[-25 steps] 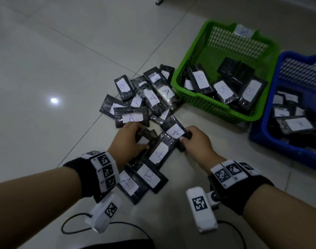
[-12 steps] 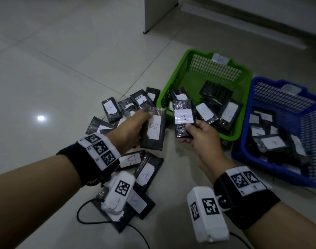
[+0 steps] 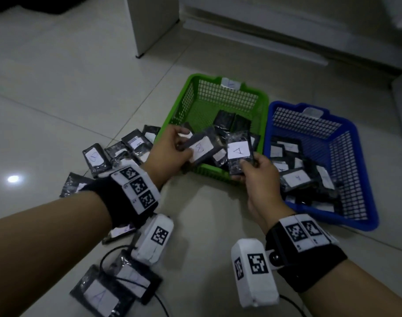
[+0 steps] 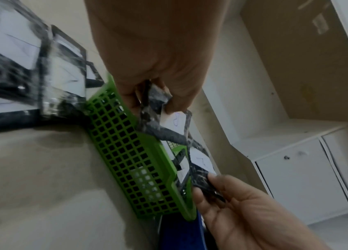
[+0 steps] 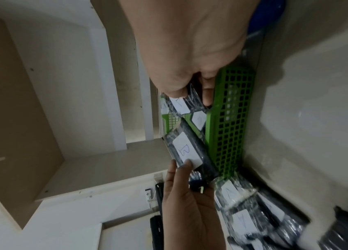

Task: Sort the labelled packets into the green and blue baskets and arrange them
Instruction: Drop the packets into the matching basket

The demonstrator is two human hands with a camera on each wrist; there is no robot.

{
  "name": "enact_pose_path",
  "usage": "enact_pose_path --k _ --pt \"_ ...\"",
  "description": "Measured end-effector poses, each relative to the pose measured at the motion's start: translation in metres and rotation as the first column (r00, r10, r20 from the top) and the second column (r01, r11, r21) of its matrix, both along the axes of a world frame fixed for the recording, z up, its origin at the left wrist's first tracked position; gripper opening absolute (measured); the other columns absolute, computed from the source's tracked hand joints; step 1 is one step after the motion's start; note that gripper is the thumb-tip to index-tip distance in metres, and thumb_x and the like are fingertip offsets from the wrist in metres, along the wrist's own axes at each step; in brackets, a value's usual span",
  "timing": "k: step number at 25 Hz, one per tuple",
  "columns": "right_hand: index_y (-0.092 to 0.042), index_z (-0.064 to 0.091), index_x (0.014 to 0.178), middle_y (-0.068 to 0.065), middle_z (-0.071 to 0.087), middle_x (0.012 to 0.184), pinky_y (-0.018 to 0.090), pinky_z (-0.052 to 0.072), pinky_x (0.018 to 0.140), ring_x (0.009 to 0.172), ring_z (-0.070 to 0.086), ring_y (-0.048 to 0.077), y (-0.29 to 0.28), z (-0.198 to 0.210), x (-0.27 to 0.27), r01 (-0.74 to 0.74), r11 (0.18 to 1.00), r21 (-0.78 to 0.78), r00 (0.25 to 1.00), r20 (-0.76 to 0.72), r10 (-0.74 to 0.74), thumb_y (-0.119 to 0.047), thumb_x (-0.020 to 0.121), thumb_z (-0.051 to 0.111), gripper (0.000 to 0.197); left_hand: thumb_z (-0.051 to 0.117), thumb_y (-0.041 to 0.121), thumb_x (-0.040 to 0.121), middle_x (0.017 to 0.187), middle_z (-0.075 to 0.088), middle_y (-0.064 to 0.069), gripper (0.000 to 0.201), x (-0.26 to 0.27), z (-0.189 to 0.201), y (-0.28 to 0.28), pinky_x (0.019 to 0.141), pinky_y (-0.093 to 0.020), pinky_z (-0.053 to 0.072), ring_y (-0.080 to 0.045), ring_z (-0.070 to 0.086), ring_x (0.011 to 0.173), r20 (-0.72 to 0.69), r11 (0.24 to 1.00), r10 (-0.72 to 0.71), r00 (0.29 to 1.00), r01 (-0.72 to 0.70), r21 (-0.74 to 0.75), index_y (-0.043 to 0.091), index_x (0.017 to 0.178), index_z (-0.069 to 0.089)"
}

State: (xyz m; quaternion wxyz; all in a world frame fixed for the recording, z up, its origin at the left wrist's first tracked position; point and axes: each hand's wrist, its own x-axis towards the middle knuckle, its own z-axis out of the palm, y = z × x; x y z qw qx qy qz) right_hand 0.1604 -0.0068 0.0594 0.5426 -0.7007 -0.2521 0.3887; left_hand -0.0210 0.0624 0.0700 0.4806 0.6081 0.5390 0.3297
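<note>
Your left hand [image 3: 165, 152] pinches the B packet [image 3: 201, 148] over the green basket [image 3: 218, 104] at frame centre, while your right hand [image 3: 259, 177] pinches the A packet [image 3: 239, 154], likely bound for the blue basket [image 3: 364, 179] at right.

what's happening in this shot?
A person is sorting labelled packets. The left hand holds a packet marked B, the right hand one marked A, both over the green basket. The blue basket beside it already holds several; more packets lie on the floor.
</note>
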Motion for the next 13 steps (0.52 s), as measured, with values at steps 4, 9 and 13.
enact_pose_path --k 4,9,13 --pt "-0.031 0.047 0.104 0.0 0.062 0.09 0.05 0.056 0.071 0.08 0.065 0.028 -0.003 0.001 0.051 0.173 0.985 0.027 0.939 0.297 -0.173 -0.01 0.084 0.057 0.03 0.054 0.009 0.088 0.109 0.061 0.005 0.027 0.038 -0.003 0.026 0.082 -0.03 0.05 -0.016 0.06 0.098 -0.323 0.923 -0.271 0.907 0.34 0.179 0.022 0.111 0.052" --pt "-0.024 0.054 0.094 -0.001 0.06 0.09 0.048 0.056 0.076 0.085 0.063 0.027 -0.022 -0.01 0.086 0.26 0.963 -0.072 0.874 0.441 -0.203 -0.01 0.088 0.055 0.015 0.054 0.015 0.084 0.11 0.063 0.0 0.028 0.057 -0.033 0.047 0.087 -0.037 0.046 -0.025 0.053 0.103 -0.496 0.869 -0.268 0.826 0.43 0.245 0.028 0.109 0.056" --pt "-0.017 0.061 0.112 0.006 0.064 0.11 0.037 0.053 0.085 0.097 0.061 0.024 -0.02 -0.014 0.1 0.094 0.983 -0.157 0.846 0.533 0.004 -0.011 0.089 0.058 0.024 0.054 0.022 0.083 0.108 0.057 -0.001 0.022 0.057 -0.05 0.049 0.087 -0.046 0.045 -0.031 0.053 0.102 -0.594 0.8 -0.249 0.765 0.508 0.32 0.027 0.104 0.062"
